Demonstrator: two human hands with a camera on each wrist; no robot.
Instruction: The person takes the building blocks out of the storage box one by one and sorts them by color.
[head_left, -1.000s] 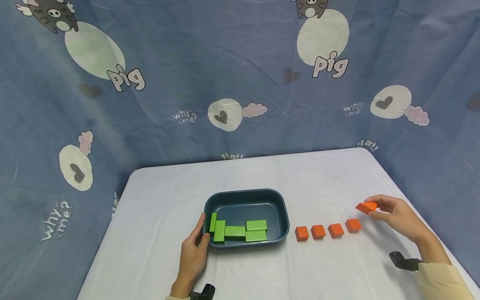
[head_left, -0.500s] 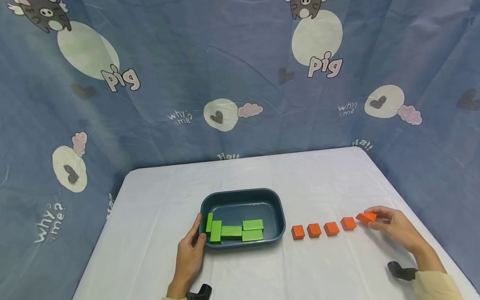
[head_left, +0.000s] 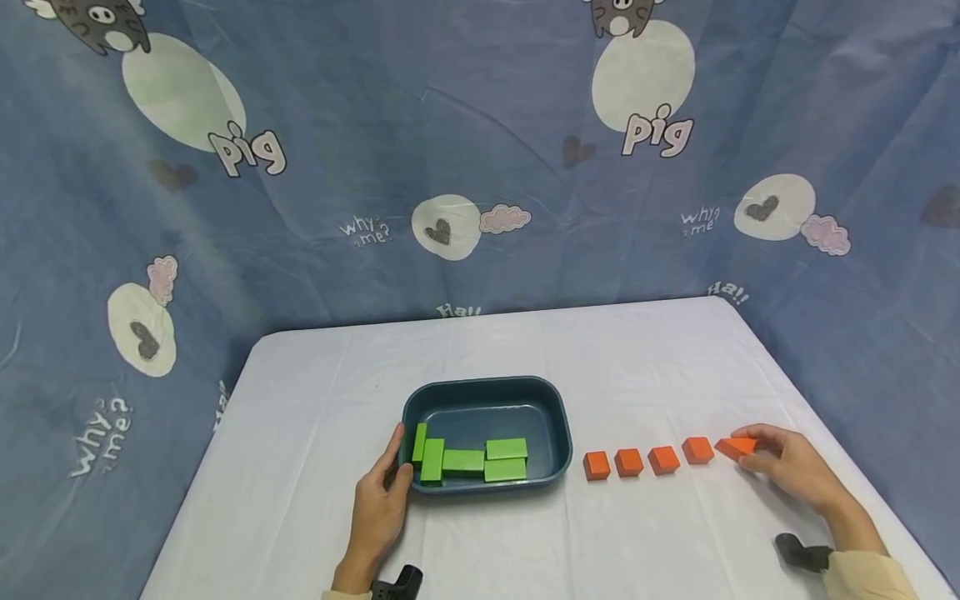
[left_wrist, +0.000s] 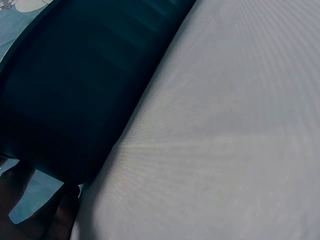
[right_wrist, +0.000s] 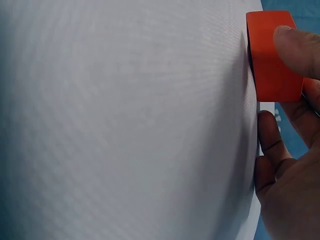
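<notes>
My left hand (head_left: 380, 508) rests against the left end of a dark teal tray (head_left: 487, 384), its fingers and thumb spread along the outer wall near the front corner. In the left wrist view, fingertips (left_wrist: 70, 192) meet the end of the tray. My right hand (head_left: 798, 467) pinches an orange wedge-shaped block (head_left: 735, 447) between thumb and fingers. The right wrist view shows this block (right_wrist: 272, 55) right at the white cloth, thumb across its face. To its left lies an orange cube (head_left: 698, 450), the nearest of several in a row.
Several green rectangular blocks (head_left: 462, 462) lie in the front part of the tray. The rest of the orange row, such as the leftmost cube (head_left: 597, 466), runs toward the tray's right side. A white cloth (head_left: 360, 375) covers the table; a blue printed curtain (head_left: 337, 275) hangs behind.
My right hand has lowered the orange wedge-shaped block to the table, at the right end of the cube row. The left hand stays at the tray.
</notes>
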